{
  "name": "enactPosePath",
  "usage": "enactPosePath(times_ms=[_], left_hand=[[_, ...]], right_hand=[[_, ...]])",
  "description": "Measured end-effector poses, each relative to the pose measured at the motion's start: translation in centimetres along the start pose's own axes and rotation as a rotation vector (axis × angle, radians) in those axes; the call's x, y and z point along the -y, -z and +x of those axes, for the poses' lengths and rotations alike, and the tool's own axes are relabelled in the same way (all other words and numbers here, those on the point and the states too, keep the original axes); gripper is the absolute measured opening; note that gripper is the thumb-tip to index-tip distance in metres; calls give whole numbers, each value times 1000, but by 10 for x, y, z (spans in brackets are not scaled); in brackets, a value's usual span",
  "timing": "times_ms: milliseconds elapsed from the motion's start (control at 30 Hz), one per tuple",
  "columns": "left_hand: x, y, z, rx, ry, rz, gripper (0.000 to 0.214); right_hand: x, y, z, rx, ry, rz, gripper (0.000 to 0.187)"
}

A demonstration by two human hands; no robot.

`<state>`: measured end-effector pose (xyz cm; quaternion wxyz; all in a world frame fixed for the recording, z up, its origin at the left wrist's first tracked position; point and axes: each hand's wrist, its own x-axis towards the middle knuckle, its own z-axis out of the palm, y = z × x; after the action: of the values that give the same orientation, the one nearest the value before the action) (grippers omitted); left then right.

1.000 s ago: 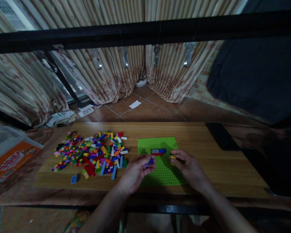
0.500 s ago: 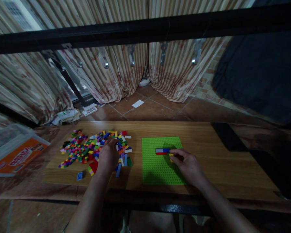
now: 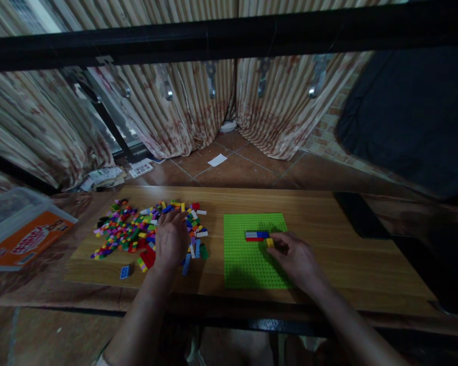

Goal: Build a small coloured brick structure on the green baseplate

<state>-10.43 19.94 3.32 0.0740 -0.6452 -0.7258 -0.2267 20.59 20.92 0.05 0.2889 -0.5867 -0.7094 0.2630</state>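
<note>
already the left hand [image 3: 171, 239] had left the green board [image 3: 248, 269] for loose bricks [image 3: 135, 229] below its fingers, grip hidden; the right hand [image 3: 299, 259] narrowly pinched a yellow brick [image 3: 270, 243], so the hands worked apart.

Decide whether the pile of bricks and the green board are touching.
Apart: the head view shows a strip of wooden table between the pile of bricks and the green board.

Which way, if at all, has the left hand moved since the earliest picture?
Yes: judged against the green baseplate, the left hand has moved left, from over its left edge to over the brick pile.
</note>
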Motion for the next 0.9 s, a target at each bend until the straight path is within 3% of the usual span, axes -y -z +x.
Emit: enactPosePath(times_ms=[100,267,367,567,900], left_hand=[[-24,-2,-7,-32,-36,-154,30],[-76,-12,-33,202,-242,-368,27],[-95,-24,-47,308,-340,-388,32],[-115,-40,-59,401,-462,-312,52],[-132,-44,-60,440,-478,-177,48]], right_hand=[[3,-3,-2,36,-18,9,23],[4,-8,-1,12,14,-17,21],[4,-10,0,-11,21,-31,20],[6,-11,1,-12,38,-43,19],[4,-6,1,-1,39,31,26]])
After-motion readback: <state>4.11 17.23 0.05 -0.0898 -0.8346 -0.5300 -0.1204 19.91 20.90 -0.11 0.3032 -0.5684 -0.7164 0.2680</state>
